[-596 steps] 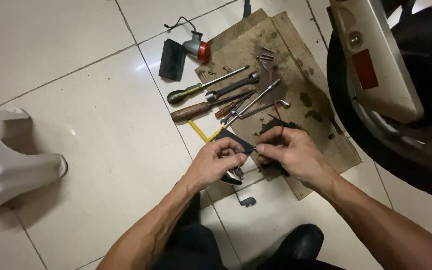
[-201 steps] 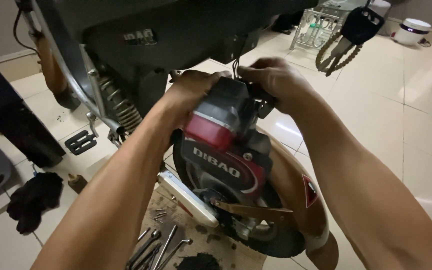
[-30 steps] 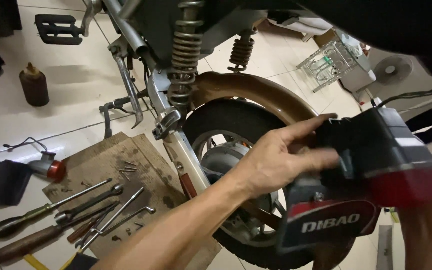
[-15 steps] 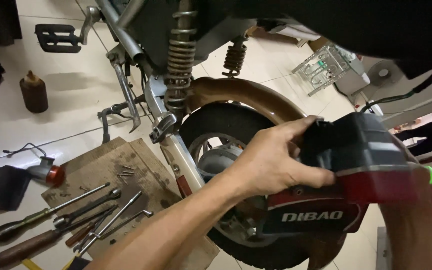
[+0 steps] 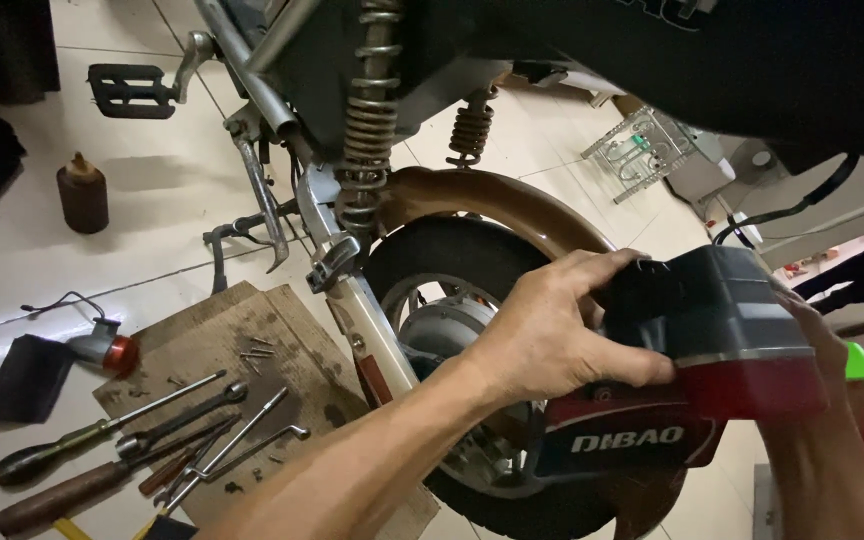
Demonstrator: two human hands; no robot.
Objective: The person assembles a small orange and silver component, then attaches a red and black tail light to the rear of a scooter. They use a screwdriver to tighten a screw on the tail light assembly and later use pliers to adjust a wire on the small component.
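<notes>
My left hand (image 5: 552,335) grips the left side of a grey and red tail light housing (image 5: 727,330) held above the scooter's rear wheel (image 5: 432,300). My right hand (image 5: 817,350) is behind the housing's right side, mostly hidden by it, and holds it there. A brown mudguard (image 5: 472,195) curves over the wheel. Below the housing is a dark red panel (image 5: 622,435) with white lettering. Two coil shock springs (image 5: 367,110) rise from the wheel's sides to the dark scooter body (image 5: 652,50).
Left of the wheel, cardboard (image 5: 252,340) carries screwdrivers, wrenches (image 5: 142,430) and loose screws. A small red lamp with a black piece (image 5: 102,350) lies on the tiled floor, and a brown bottle (image 5: 82,190) stands further back. A pedal (image 5: 132,90) sticks out top left.
The housing has shifted slightly left and up in view, and both hands stay on it. The view has moved closer to the wheel.
</notes>
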